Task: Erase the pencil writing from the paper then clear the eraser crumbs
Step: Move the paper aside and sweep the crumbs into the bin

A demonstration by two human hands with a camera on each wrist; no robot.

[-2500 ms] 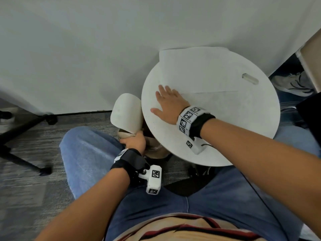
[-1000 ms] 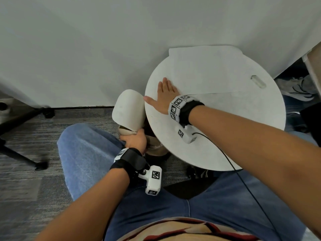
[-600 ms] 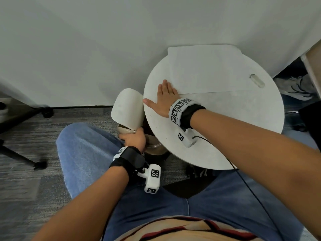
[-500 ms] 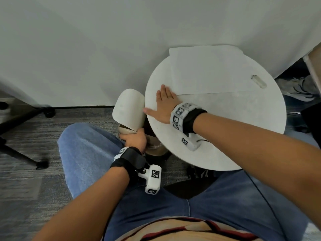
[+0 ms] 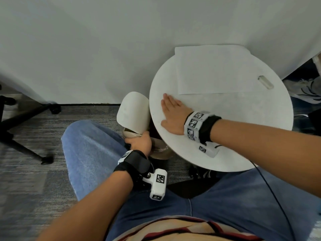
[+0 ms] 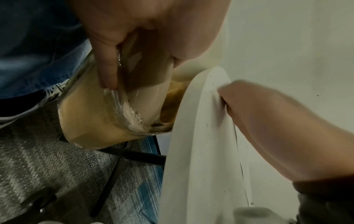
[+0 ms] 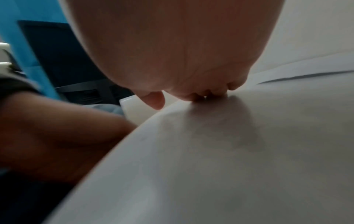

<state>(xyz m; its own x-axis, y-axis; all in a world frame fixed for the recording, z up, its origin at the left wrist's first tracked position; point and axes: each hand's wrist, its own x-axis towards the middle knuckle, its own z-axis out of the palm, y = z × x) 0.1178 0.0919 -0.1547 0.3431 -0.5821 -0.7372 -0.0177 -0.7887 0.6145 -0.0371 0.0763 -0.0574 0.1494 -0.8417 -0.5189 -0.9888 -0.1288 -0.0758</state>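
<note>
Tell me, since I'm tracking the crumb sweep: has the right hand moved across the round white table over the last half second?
Yes. The right hand slid back from the white paper sheet toward the round white table's near-left rim.

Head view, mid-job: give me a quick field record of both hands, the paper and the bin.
right hand: flat on the round white table, near its left edge
left hand: grips rim of bag-lined beige bin below the table edge
bin lid: white, flipped up
white paper sheet: at the far side of the table, not touched
clear oblong eraser: by the right edge of the paper
</note>
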